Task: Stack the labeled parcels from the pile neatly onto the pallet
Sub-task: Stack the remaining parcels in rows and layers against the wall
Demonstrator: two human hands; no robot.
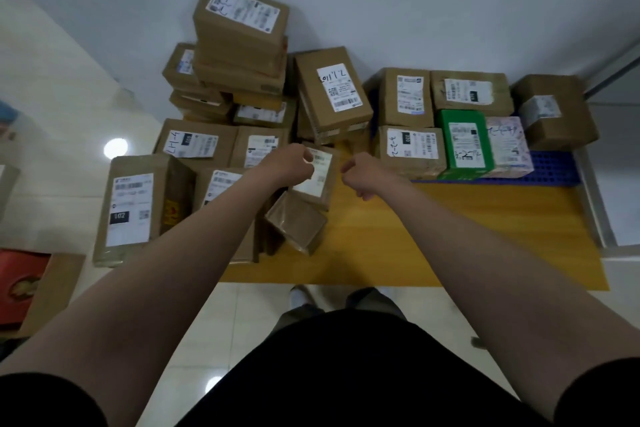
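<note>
A pile of brown labeled parcels [239,45] rises on the left against the wall. To the right, a blue pallet [554,168] carries two rows of parcels, among them a green box [462,142] and a pale patterned one [507,146]. My left hand [294,163] grips the left edge of a small brown parcel [317,180] with a white label, at the pile's right front. My right hand [360,178] hovers just right of that parcel, fingers curled, with nothing in it. A tilted taped parcel [298,225] lies just below.
A yellow ribbed mat [450,236] covers the floor in front of the pallet. A large box marked 102 [135,208] stands at the pile's left front. A red-printed carton [24,284] sits at the far left. A metal rail [594,204] borders the pallet's right side.
</note>
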